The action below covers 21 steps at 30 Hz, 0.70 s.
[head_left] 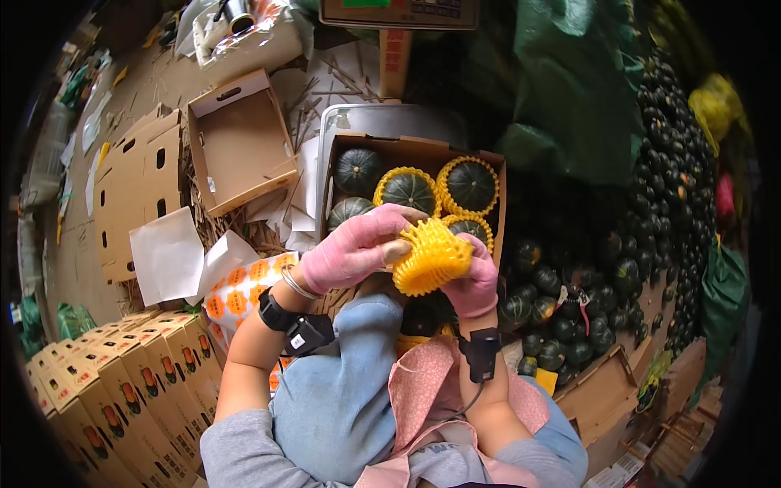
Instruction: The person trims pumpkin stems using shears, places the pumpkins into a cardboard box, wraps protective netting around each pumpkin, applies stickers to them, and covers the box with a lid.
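Observation:
Both hands wear pink gloves and meet over the near edge of a cardboard box of dark green squashes. My left hand pinches the left side of a yellow foam net. On its other side, my right hand grips the same net, with its fingers partly hidden behind it. Whether anything is inside the net cannot be seen. In the box, some squashes wear yellow nets, such as the one at the upper right; a bare squash lies at the upper left.
An open, shallow cardboard box and flattened cardboard lie at the left. Printed cartons stand lower left. Many squashes are heaped at the right, with red-handled pruners on them. A scale is at the top.

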Tool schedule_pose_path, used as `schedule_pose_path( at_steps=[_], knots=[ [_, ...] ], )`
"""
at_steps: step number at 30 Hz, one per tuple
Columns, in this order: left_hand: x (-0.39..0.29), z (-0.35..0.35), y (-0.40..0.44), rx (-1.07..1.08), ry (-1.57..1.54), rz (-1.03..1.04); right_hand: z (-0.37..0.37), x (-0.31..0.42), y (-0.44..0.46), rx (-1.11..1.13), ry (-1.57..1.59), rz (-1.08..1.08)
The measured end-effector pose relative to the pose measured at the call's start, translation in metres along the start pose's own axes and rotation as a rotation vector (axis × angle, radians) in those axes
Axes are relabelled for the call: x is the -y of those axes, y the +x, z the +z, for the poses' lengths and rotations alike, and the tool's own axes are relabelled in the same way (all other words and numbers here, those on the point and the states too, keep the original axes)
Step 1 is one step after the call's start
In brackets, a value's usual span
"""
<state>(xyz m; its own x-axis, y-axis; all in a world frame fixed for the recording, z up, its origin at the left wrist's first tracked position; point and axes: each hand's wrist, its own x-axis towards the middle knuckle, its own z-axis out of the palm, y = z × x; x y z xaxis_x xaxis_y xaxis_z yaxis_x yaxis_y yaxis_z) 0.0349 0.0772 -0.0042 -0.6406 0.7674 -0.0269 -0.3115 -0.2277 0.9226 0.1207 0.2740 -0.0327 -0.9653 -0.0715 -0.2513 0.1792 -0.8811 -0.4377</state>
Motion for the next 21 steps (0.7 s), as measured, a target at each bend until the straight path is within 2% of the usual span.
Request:
schedule_pose_path(
  at_steps=[2, 3, 4, 6, 7, 9, 10, 12, 13, 14, 15, 16, 17, 18, 19, 20, 21],
  knots=[
    [0.001, 0.011, 0.000, -0.088, 0.147, -0.010, 0.000, -0.022, 0.005, -0.039, -0.290, -0.144],
    [0.004, 0.010, 0.001, -0.151, 0.450, 0.108, 0.002, -0.030, 0.009, -0.055, -0.132, -0.163],
    [0.004, 0.008, 0.007, -0.188, 0.688, 0.284, 0.007, -0.033, 0.014, -0.080, -0.403, -0.291],
    [0.001, 0.003, 0.013, -0.189, 1.049, 0.564, 0.027, -0.033, 0.015, -0.163, -0.551, -0.317],
    [-0.001, 0.003, 0.013, -0.143, 0.970, 0.530, 0.032, -0.028, 0.015, -0.160, -0.404, -0.228],
    [-0.004, 0.006, 0.003, -0.059, 0.813, 0.449, 0.016, -0.026, 0.015, -0.038, -0.531, -0.221],
    [0.003, 0.003, -0.007, -0.022, 0.413, 0.211, 0.011, -0.024, 0.015, 0.027, -0.594, -0.213],
    [-0.005, -0.007, -0.016, 0.180, 0.111, -0.103, 0.011, -0.020, 0.010, 0.014, -0.859, -0.238],
    [-0.004, -0.020, -0.018, 0.355, 0.343, -0.090, 0.013, -0.019, 0.009, 0.043, -0.966, -0.245],
    [-0.007, -0.023, -0.020, 0.417, 0.559, -0.028, 0.014, -0.019, 0.007, 0.074, -1.071, -0.250],
    [-0.009, -0.028, -0.029, 0.341, 0.402, -0.201, 0.014, -0.020, 0.004, 0.113, -0.773, -0.080],
    [-0.011, -0.031, -0.039, 0.255, 0.240, -0.371, 0.008, -0.027, 0.000, 0.159, -0.198, 0.099],
    [-0.011, -0.025, -0.044, 0.021, -0.005, -0.373, 0.011, -0.028, -0.009, 0.189, 0.049, 0.264],
    [-0.007, -0.029, -0.046, -0.101, -0.092, -0.308, 0.018, -0.028, -0.016, 0.218, 0.297, 0.427],
    [-0.003, -0.023, -0.049, -0.218, -0.265, -0.306, 0.017, -0.043, -0.020, 0.203, 0.373, 0.575],
    [-0.001, -0.012, -0.049, -0.333, -0.436, -0.299, 0.017, -0.054, -0.027, 0.224, 0.026, 0.569],
    [0.002, -0.008, -0.054, -0.259, -0.457, -0.339, 0.013, -0.051, -0.027, 0.313, -0.155, 0.548]
  ],
)
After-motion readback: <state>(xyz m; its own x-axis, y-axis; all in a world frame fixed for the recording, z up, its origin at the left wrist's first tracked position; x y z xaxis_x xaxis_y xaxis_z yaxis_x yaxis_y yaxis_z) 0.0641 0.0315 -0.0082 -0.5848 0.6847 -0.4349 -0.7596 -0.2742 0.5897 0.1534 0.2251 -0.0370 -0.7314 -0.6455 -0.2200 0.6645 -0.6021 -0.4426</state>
